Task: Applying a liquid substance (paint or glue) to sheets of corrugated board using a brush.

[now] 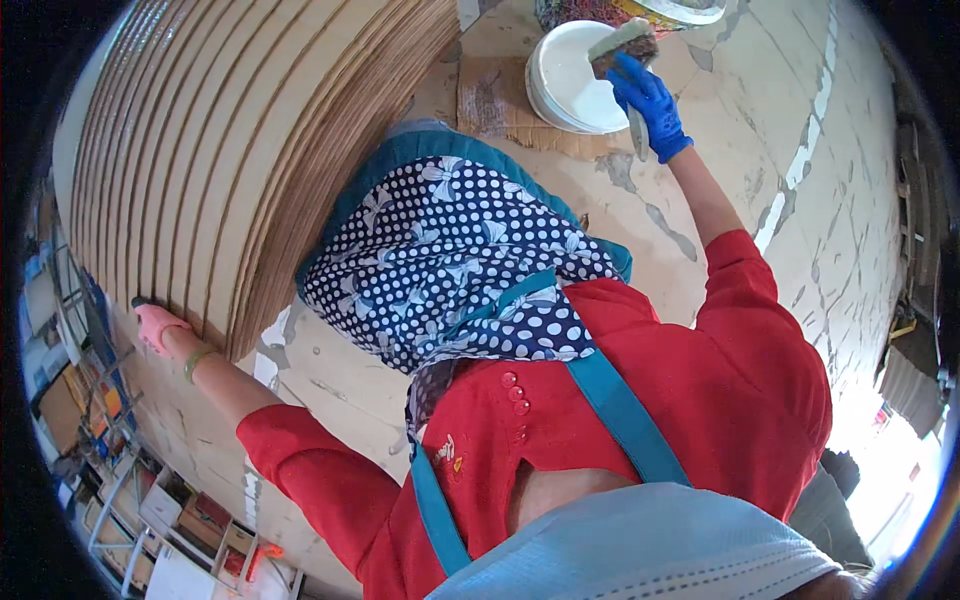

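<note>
Head view: right hand (650,100) in a blue glove is clenched around a wide brush (622,45), bristles sitting right over the white bucket (565,85), handle running back toward the wrist. Left hand (158,325), pink glove, rests flat against the near edge of the cardboard stack (250,150), well apart from the bucket.

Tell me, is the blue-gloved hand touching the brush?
Touching. The head view shows the right hand, in a blue glove, wrapped around the brush above the white bowl.
</note>
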The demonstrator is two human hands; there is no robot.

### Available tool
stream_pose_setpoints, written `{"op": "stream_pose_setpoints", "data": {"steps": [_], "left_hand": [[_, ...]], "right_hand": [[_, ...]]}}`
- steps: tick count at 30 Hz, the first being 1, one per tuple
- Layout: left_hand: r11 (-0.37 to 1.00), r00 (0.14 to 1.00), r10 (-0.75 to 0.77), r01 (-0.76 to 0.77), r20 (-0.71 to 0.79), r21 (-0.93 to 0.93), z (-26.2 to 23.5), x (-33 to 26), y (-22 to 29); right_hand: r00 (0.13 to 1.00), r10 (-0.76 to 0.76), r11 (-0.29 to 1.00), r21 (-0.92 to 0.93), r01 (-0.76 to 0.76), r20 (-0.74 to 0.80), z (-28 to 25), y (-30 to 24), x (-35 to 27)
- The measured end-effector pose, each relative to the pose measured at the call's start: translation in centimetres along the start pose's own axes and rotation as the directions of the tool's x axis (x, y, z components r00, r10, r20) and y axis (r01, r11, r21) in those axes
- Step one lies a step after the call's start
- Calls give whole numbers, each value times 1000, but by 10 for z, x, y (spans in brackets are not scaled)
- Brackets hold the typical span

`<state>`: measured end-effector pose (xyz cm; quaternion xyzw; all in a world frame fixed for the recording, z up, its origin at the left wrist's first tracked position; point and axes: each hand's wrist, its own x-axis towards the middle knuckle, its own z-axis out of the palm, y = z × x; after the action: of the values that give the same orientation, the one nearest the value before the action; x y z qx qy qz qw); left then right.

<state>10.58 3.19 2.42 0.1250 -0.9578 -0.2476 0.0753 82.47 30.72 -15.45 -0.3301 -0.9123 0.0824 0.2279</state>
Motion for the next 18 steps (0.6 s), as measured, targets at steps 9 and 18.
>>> {"op": "stream_pose_setpoints", "data": {"steps": [9, 18], "left_hand": [[994, 996, 14, -4, -92, 106, 5, 16, 0], [997, 997, 63, -64, 40, 41, 12, 25, -12]], "right_hand": [[542, 815, 236, 972, 9, -203, -20, -16, 27], [376, 920, -234, 924, 302, 110, 35, 40, 11]]}}
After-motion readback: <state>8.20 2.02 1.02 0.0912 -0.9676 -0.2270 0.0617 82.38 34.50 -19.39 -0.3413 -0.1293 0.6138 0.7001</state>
